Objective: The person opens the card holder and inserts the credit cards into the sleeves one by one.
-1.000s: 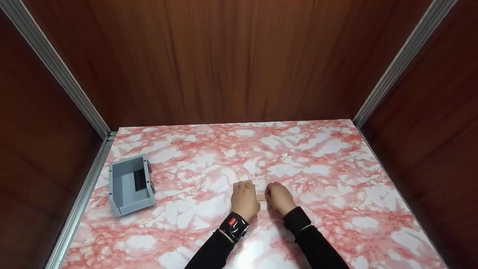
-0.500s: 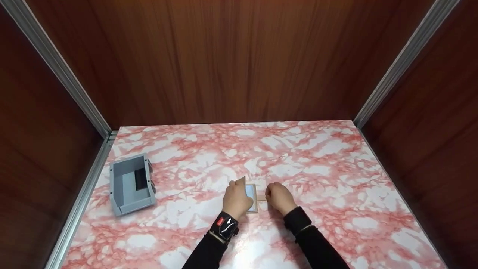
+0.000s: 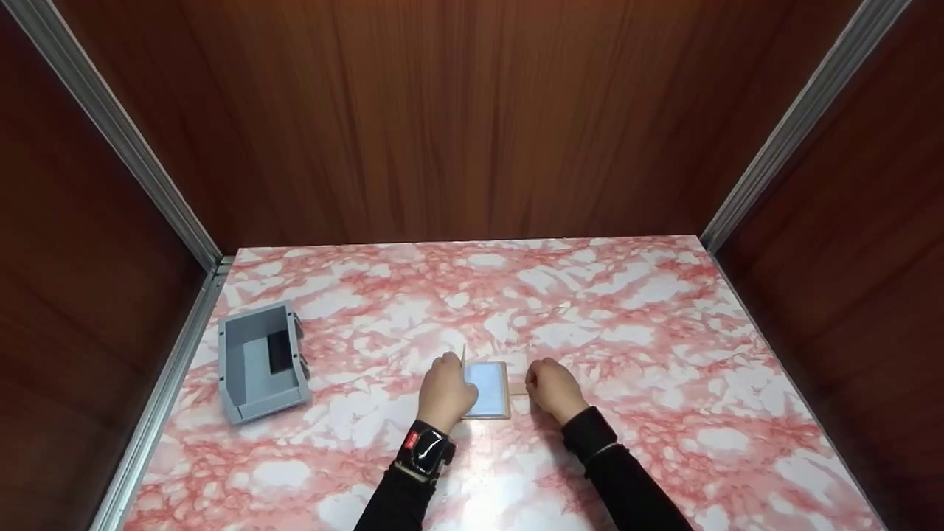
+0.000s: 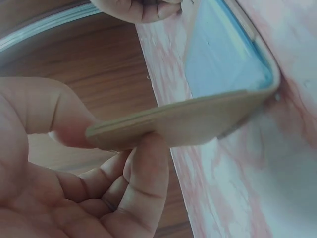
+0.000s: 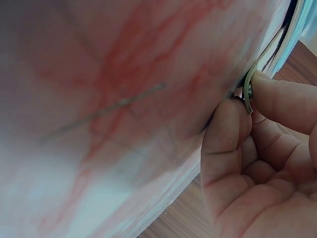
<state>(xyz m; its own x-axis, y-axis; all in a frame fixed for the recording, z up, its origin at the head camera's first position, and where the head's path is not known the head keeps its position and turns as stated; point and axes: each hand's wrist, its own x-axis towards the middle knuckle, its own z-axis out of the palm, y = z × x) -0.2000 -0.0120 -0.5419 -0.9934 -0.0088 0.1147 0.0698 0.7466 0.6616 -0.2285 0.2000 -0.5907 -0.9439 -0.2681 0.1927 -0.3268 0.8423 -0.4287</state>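
A small tan card holder (image 3: 507, 391) lies on the table between the hands, with light blue clear sleeves (image 3: 485, 389) showing inside. My left hand (image 3: 446, 394) pinches its cover between thumb and fingers. That cover (image 4: 198, 121) stands raised at an angle to the sleeves in the left wrist view. From the holder's right side a short tan strap (image 3: 519, 388) runs to my right hand (image 3: 554, 391). Thumb and index finger pinch the strap's end (image 5: 248, 94), where a small metal snap shows in the right wrist view. The other right fingers are curled in.
A grey plastic bin (image 3: 247, 402) stands at the table's left side, with a black rectangular piece (image 3: 280, 352) inside it. Dark wood panels (image 3: 472, 125) rise behind and at both sides of the red-and-white marbled table (image 3: 649, 310), with metal profiles (image 3: 804, 122) at the corners.
My left hand has moved left, swinging the card holder's cover up and over, so the blue sleeves now show. My right hand has stayed in place, pinching the strap.
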